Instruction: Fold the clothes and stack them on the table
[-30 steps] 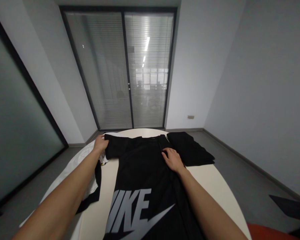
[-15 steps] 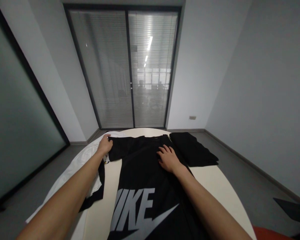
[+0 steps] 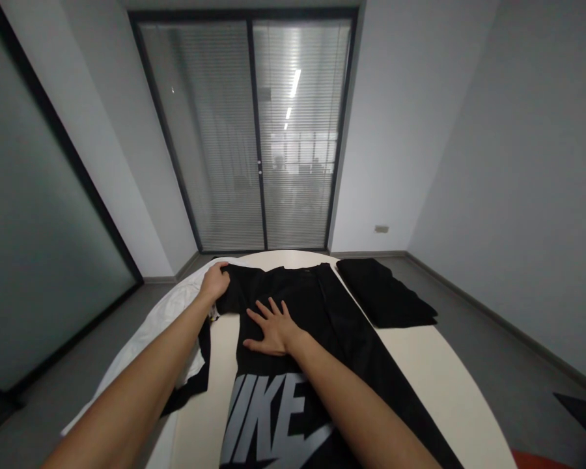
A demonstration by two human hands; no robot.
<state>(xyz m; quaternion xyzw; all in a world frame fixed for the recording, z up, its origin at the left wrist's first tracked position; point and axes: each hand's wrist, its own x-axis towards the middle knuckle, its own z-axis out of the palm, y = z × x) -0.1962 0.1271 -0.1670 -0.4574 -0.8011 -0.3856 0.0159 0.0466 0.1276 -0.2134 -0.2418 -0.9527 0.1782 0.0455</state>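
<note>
A black T-shirt (image 3: pixel 293 293) with large grey lettering and a swoosh lies on a pale table (image 3: pixel 430 365). Its right side is folded inward, making a straight edge. My left hand (image 3: pixel 215 281) is closed on the end of the shirt's left sleeve, at the far left. Flat on the chest, above the lettering, rests my right hand (image 3: pixel 272 327), its fingers spread. My right forearm covers part of the print, and the shirt's lower end runs out of view.
Folded black clothing (image 3: pixel 383 293) lies at the table's far right. White clothing (image 3: pixel 151 332) with a black garment (image 3: pixel 195 387) spreads along the left edge, partly behind my left arm. Beyond the table stand a glazed partition with blinds (image 3: pixel 244 143) and grey walls.
My right hand has slid left across the shirt, from near its folded right edge to the left of the chest, fingers spreading wider. My left hand keeps hold of the sleeve.
</note>
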